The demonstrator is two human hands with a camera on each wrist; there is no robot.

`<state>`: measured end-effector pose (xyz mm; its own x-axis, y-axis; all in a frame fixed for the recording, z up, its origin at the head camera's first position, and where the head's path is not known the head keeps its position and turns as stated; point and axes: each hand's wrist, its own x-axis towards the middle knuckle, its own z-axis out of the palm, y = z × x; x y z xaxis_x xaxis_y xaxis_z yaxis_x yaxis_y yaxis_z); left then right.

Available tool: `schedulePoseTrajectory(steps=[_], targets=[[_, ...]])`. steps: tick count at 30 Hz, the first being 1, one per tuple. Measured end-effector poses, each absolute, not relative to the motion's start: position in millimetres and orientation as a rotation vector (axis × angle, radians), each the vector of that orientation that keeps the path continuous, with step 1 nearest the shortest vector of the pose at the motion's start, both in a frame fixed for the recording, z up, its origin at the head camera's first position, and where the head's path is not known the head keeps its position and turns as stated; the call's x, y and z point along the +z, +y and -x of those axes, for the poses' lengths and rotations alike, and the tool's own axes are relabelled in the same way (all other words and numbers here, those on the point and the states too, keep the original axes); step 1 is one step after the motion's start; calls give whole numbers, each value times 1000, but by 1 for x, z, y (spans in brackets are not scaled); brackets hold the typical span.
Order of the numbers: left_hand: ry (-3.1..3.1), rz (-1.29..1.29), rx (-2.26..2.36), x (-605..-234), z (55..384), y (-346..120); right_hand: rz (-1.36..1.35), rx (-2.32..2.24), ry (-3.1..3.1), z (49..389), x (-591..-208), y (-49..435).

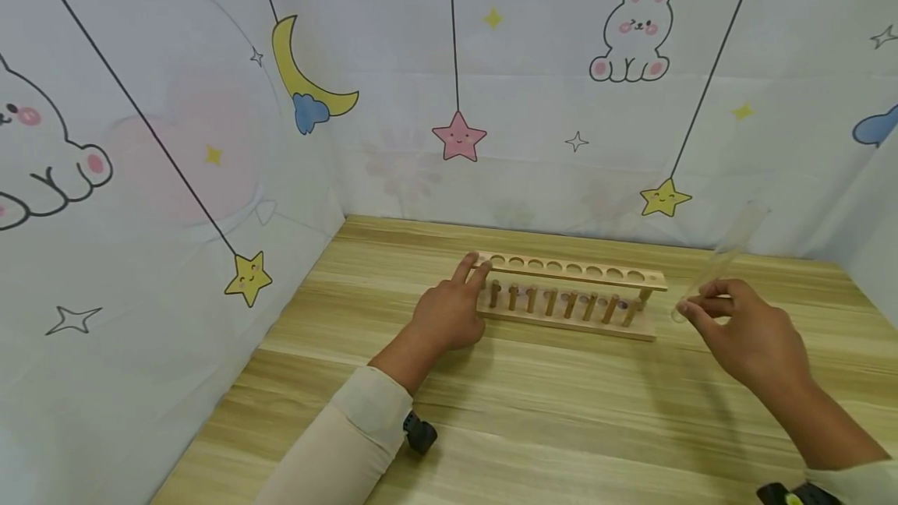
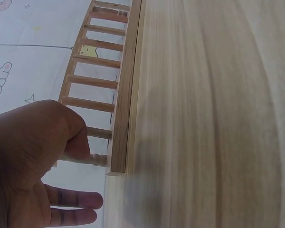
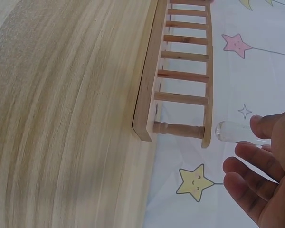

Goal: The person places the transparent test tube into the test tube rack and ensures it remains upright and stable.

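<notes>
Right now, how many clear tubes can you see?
1: the clear tube, pinched near its low end by the right grip, right of the wooden rack. None seems hidden.

Soft, even light fills the head view; diffuse shadows smudge the desk at lower right, and the tube shows faint against the pale backdrop. The left hand looks dim in the left wrist view's lower left.

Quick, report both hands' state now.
Left hand: gripping the left end of the wooden rack.
Right hand: pinching a clear tube near its rounded end.
</notes>
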<state>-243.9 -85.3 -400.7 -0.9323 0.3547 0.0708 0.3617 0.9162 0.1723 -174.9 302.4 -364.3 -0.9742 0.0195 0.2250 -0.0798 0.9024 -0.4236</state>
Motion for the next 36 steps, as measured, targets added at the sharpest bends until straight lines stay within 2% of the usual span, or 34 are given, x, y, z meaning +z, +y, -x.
schedulePoseTrajectory(steps=[36], targets=[[-3052, 566, -287, -403, 246, -86, -60, 652, -2803, 188, -363, 288]])
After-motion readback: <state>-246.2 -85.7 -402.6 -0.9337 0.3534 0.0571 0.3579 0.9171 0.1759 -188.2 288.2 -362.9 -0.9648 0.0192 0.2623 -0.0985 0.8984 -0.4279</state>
